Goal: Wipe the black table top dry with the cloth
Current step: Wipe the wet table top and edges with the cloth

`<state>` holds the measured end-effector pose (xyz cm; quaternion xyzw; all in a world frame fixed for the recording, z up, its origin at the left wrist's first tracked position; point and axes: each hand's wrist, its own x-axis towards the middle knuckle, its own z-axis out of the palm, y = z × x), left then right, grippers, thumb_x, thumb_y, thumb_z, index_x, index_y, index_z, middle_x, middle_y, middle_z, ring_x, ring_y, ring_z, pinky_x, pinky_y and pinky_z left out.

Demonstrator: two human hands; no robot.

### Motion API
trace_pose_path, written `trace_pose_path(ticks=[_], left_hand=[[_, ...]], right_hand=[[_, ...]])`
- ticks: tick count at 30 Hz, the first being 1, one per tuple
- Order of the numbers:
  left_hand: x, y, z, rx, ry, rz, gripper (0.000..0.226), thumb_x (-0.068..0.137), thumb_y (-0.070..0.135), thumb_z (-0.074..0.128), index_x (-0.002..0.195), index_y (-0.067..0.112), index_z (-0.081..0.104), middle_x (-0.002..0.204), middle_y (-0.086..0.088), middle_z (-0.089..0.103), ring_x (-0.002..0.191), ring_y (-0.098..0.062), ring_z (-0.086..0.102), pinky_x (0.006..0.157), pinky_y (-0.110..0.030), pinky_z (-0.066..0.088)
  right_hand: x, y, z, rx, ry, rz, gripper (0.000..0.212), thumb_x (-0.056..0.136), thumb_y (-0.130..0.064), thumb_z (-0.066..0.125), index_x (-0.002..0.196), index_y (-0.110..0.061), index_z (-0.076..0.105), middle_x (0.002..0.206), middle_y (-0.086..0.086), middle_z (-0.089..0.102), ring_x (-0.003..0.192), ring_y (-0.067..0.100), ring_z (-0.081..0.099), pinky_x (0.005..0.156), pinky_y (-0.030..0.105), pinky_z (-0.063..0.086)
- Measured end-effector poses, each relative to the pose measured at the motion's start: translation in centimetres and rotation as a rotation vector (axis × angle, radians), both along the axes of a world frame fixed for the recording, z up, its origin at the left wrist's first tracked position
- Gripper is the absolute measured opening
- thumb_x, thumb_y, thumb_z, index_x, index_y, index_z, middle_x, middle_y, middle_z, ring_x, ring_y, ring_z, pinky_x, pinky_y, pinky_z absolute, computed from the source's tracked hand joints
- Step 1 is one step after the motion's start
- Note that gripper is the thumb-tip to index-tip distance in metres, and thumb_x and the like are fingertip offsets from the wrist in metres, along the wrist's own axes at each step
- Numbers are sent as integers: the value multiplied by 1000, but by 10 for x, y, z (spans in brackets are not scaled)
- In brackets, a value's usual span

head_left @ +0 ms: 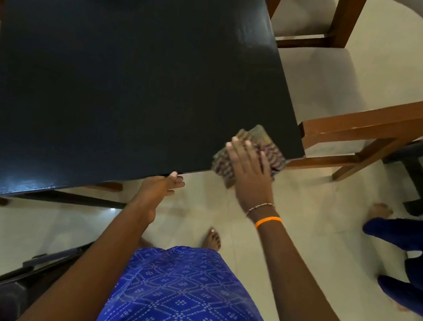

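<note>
The cloth (250, 153) lies bunched at the near right corner of the black worktop (123, 75), partly overhanging the near edge; the right hand (252, 171) rests flat on it, fingers spread and pressing down; the left hand (164, 184) sits just left of it at the near edge, fingers loosely extended, touching the rim and holding nothing. Nearly all the unwiped surface stretches left and far from the cloth, so the coming stroke likely runs that way, driven by the right hand; a wet sheen shows at the near left corner and far right edge. No containers are in view.
</note>
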<state>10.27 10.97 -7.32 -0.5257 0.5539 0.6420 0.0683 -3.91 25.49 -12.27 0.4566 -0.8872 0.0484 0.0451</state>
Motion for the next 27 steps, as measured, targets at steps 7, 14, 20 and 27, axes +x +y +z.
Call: trace_pose_path(ticks=[7,14,20,27], left_hand=[[32,-5,-2,24,-29,-12,31,90,20,57,118,7,60,113,-2,61,105,-17,54,72,-19,36],[90,-38,-14,56,-57,-39,29,92,25,53,119,13,57,119,-3,56,106,-18,50,89,-34,34],[168,-96,-28,130,-35,178,25,94,22,46,118,20,54,132,-4,53,116,-17,47,106,-45,24],[216,-151,-31,103,-37,374,47,89,0,47,131,21,46,138,0,49,128,-19,42,108,-43,23]], right_hand=[[-48,46,-2,-631,-405,-611,67,77,4,42,143,-4,32,149,17,33,139,34,28,115,27,22],[-4,-27,20,-1169,-814,-1073,74,85,14,37,148,-4,2,154,15,15,132,27,36,112,24,31],[95,-111,18,-801,-790,-1038,71,85,9,41,138,17,-6,152,28,-4,145,35,-2,113,18,-8],[234,-196,31,-600,-1090,-798,72,91,6,34,144,3,-14,155,18,-15,141,46,4,116,44,13]])
